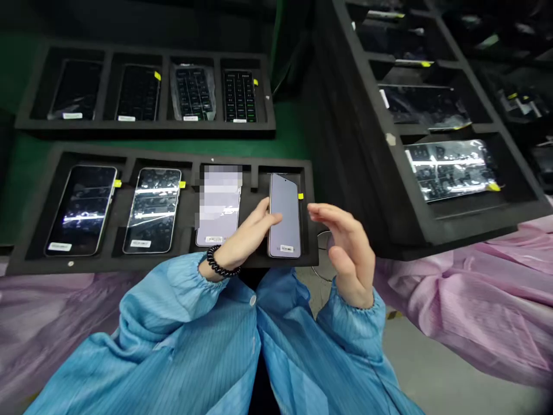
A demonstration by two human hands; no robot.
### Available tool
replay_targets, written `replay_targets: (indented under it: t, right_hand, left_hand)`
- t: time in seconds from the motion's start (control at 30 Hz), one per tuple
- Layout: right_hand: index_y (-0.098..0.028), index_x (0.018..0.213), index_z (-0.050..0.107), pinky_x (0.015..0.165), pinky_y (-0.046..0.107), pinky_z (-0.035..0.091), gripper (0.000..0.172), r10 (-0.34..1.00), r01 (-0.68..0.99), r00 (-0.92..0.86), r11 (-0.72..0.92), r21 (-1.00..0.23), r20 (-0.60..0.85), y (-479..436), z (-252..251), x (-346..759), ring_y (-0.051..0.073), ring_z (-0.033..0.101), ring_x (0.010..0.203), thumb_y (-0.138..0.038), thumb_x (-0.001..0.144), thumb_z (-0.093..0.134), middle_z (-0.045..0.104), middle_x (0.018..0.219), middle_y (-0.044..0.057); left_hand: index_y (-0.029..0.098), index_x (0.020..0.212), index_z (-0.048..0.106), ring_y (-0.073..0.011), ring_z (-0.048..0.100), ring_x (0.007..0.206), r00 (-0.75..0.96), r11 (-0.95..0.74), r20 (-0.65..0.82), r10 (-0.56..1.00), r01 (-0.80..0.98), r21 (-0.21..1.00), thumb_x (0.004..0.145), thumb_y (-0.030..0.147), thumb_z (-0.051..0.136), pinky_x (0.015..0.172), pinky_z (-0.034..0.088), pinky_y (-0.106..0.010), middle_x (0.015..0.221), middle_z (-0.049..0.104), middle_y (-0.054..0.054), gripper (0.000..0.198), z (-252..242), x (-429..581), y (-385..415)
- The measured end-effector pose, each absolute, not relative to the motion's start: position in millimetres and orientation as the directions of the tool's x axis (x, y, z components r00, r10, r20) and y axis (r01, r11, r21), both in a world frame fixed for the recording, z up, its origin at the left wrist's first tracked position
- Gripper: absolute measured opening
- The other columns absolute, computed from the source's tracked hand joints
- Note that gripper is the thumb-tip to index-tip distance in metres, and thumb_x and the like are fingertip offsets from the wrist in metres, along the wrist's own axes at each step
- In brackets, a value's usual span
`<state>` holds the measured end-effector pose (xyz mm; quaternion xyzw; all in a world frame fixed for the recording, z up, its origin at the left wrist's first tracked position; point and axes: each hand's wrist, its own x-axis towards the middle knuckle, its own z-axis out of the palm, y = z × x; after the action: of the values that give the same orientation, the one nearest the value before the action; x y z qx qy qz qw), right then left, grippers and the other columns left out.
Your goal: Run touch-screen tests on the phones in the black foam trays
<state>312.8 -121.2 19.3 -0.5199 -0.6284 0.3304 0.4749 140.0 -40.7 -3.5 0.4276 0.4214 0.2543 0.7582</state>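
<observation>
A smartphone (284,222) with a lit pale grey screen sits in the rightmost compartment of the near black foam tray (254,260). My left hand (253,227) grips its left edge, the thumb on the screen and the fingers mostly hidden behind. A yellow tab sticks out at the phone's right side, and a white label is near its bottom. My right hand (348,248) hangs open just right of the tray, fingers stretched and touching nothing. One compartment to the left lies a phone with a bright screen (219,213), partly pixelated. Farther left are two dark-screened phones (153,210).
A second foam tray (184,125) behind holds several phones, some wrapped in clear film. At right, a raised stack of black trays (391,173) holds more wrapped phones (449,167). People in pink sleeves (466,288) are close on both sides.
</observation>
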Motion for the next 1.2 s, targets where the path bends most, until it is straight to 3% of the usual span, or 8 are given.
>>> replay_targets:
  t: [0.1,0.2,0.3,0.43,0.63,0.87,0.97,1.2]
  right_hand:
    - [-0.034,0.141,0.055,0.113,0.049,0.047,0.038,0.959,0.262,0.035,0.264,-0.928,0.282,-120,8,311,0.026,0.056,0.132,-0.034,0.103,0.048,0.062,0.141,0.003]
    - [-0.033,0.141,0.055,0.111,0.046,0.048,0.039,0.966,0.267,0.079,0.216,-0.939,0.245,-119,-6,309,0.025,0.057,0.129,-0.031,0.103,0.048,0.062,0.140,0.004]
    - [-0.032,0.141,0.054,0.112,0.045,0.047,0.041,0.978,0.339,0.037,0.182,-0.923,0.206,-120,-18,307,0.024,0.058,0.128,-0.028,0.100,0.054,0.062,0.139,0.005]
    - [-0.030,0.141,0.052,0.110,0.043,0.049,0.048,0.969,0.468,-0.017,0.224,-0.855,0.245,-121,-26,301,0.024,0.058,0.129,-0.020,0.095,0.060,0.063,0.137,0.006]
    - [-0.028,0.145,0.047,0.112,0.045,0.048,0.058,0.947,0.588,-0.130,0.312,-0.747,0.294,-120,-32,292,0.025,0.054,0.132,-0.016,0.091,0.063,0.060,0.141,0.008]
    - [-0.028,0.145,0.047,0.112,0.043,0.048,0.052,0.952,0.624,-0.126,0.294,-0.724,0.278,-119,-36,291,0.023,0.053,0.133,-0.017,0.096,0.058,0.060,0.142,0.007]
    - [-0.028,0.145,0.047,0.112,0.043,0.048,0.050,0.954,0.627,-0.130,0.290,-0.723,0.269,-119,-36,291,0.023,0.052,0.133,-0.018,0.097,0.057,0.059,0.143,0.007]
    - [-0.029,0.142,0.050,0.109,0.046,0.050,0.046,0.959,0.635,-0.138,0.277,-0.722,0.246,-119,-35,291,0.025,0.055,0.131,-0.020,0.098,0.056,0.061,0.141,0.007]
  left_hand:
    - [0.013,0.153,0.034,-0.0284,0.036,0.150,0.519,0.313,-0.324,0.791,0.111,0.943,0.093,0.038,0.049,0.124,0.032,-0.043,0.165,0.034,-0.013,0.067,-2,133,-39]
    - [0.014,0.157,0.030,-0.0247,0.025,0.156,0.478,-0.094,-0.114,0.871,0.390,0.916,0.098,0.042,0.043,0.130,0.022,-0.043,0.168,0.027,-0.011,0.066,2,103,-25]
    - [0.008,0.141,0.053,-0.0303,0.042,0.145,0.494,-0.446,0.101,0.864,0.656,0.609,0.101,0.037,0.033,0.125,0.030,-0.051,0.149,0.052,-0.018,0.053,1,69,4]
    - [0.003,0.118,0.067,-0.0388,0.056,0.122,0.495,-0.520,0.170,0.852,0.837,0.172,0.099,0.024,0.029,0.107,0.044,-0.061,0.123,0.064,-0.026,0.047,-7,47,42]
    - [0.008,0.105,0.071,-0.0423,0.050,0.134,0.541,-0.537,0.228,0.809,0.839,-0.087,0.099,0.019,0.037,0.116,0.029,-0.072,0.130,0.060,-0.024,0.036,-18,42,44]
    - [0.003,0.115,0.067,-0.0452,0.040,0.144,0.550,-0.549,0.247,0.798,0.832,-0.079,0.101,0.022,0.040,0.116,0.035,-0.068,0.149,0.047,-0.028,0.036,-21,30,-8]
    - [0.000,0.113,0.066,-0.0411,0.049,0.135,0.487,-0.506,0.248,0.838,0.862,0.017,0.102,0.026,0.038,0.113,0.045,-0.056,0.139,0.053,-0.029,0.040,-28,27,-30]
    - [0.004,0.133,0.054,-0.0369,0.049,0.133,0.258,-0.319,0.195,0.946,0.849,0.422,0.101,0.049,0.044,0.116,0.042,-0.057,0.136,0.054,-0.024,0.056,-43,51,-43]
